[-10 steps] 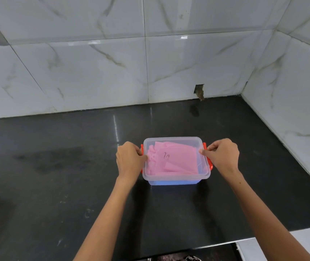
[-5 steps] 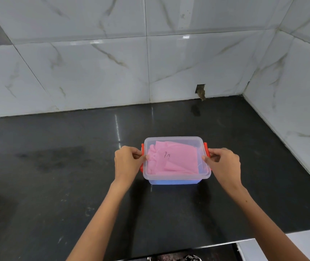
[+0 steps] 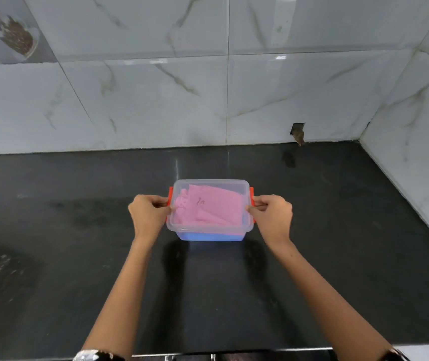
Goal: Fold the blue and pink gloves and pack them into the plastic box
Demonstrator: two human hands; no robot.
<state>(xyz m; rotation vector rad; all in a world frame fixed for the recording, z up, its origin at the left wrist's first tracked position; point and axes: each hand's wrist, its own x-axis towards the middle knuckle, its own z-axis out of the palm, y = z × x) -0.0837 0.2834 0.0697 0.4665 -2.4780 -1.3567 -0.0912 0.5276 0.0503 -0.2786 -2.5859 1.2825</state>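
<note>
A clear plastic box (image 3: pixel 209 227) with a see-through lid and red side clips stands on the black countertop (image 3: pixel 78 230). Folded pink gloves (image 3: pixel 216 207) lie on top inside it, and blue gloves (image 3: pixel 208 236) show through the bottom of the front wall. My left hand (image 3: pixel 148 216) grips the left red clip (image 3: pixel 170 195). My right hand (image 3: pixel 273 217) grips the right red clip (image 3: pixel 251 195). Both thumbs rest on the lid's edges.
White marble-look wall tiles (image 3: pixel 156 100) rise behind the counter and along the right side. A small hole (image 3: pixel 298 131) sits in the back wall at counter level. The counter's front edge (image 3: pixel 234 350) runs just below my forearms.
Both hands shifted slightly along the box's sides and now pinch the red clips. The box has stayed in place.
</note>
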